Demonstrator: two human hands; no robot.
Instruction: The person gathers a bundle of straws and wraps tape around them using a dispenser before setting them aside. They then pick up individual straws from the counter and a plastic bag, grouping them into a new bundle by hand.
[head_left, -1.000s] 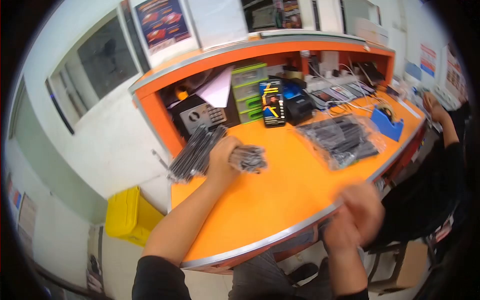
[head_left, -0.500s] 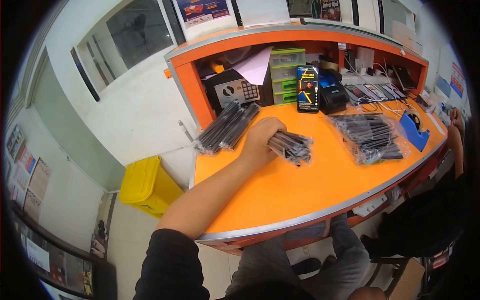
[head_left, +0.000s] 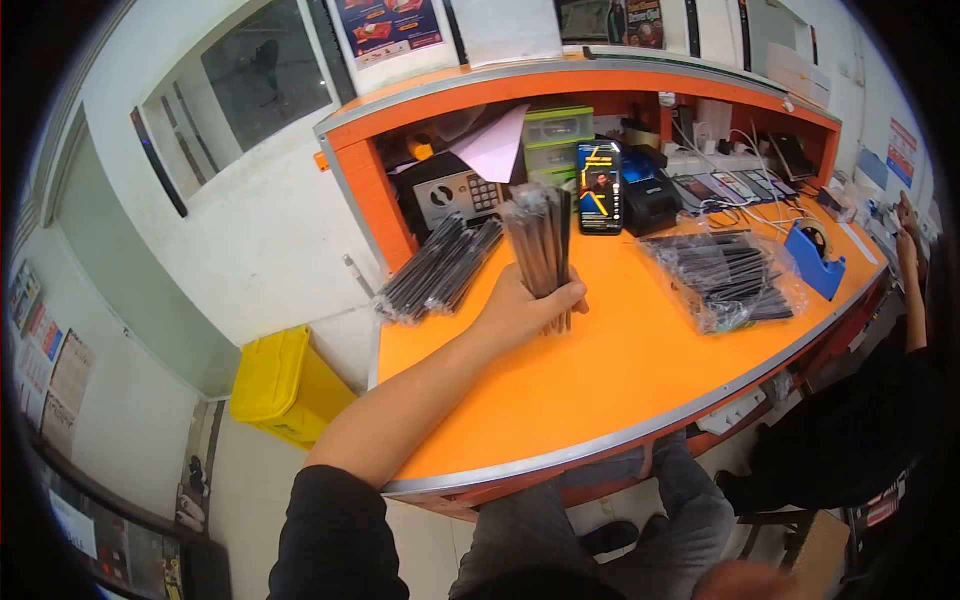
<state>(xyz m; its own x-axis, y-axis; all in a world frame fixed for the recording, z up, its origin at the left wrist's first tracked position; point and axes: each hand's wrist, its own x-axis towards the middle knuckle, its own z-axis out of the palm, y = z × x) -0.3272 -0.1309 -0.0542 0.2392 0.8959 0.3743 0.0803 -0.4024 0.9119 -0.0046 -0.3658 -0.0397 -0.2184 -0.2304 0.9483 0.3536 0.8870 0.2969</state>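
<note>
My left hand (head_left: 530, 302) is closed round a bundle of black drinking straws (head_left: 541, 225) in clear plastic, held upright over the orange counter (head_left: 560, 400). Left of that hand, more wrapped bundles of black straws (head_left: 440, 268) lie against one another. On the right side lies a larger clear plastic bag of black straws (head_left: 722, 275). At the bottom edge a blurred patch of skin, perhaps my right hand (head_left: 745, 582), shows without visible fingers.
A phone (head_left: 600, 190) stands upright behind the bundle, beside a small black printer (head_left: 650, 200). Back left sits a safe (head_left: 450, 200). A blue tape dispenser (head_left: 815, 262) is at the right. A yellow bin (head_left: 275, 375) stands left of the counter. Another person's arm (head_left: 912, 290) shows far right.
My left hand has turned the straw bundle from lying tilted low over the counter to upright. The view has shifted slightly. The other bundles and the bag have stayed put.
</note>
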